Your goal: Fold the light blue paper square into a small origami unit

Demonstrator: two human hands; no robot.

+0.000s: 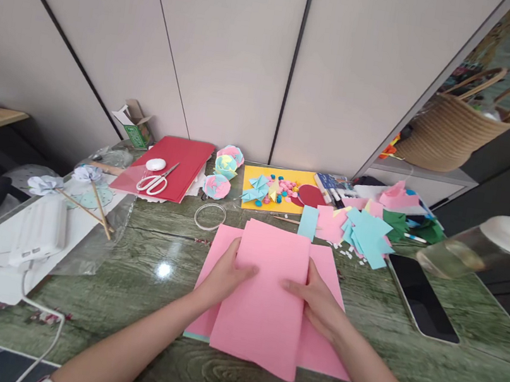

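Between my two hands is a pink sheet of paper [259, 319], held a little above a larger pink sheet [322, 348] that lies on the table. My left hand [227, 276] grips its left edge, thumb on top and fingers behind. On the opposite edge my right hand [316, 293] pinches it the same way. The held sheet looks doubled over, though its fold is hard to make out. A thin strip of light blue paper [195, 336] shows under the lower left corner of the larger sheet.
White scissors [155, 184] lie on a red folder [186, 168]. Paper flowers [217, 187], a tape ring [209, 216] and blue paper scraps [368, 233] stand behind the sheets. To the right are a phone [423, 299] and a tilted-looking clear bottle [462, 244]; a white power bank [41, 229] lies left.
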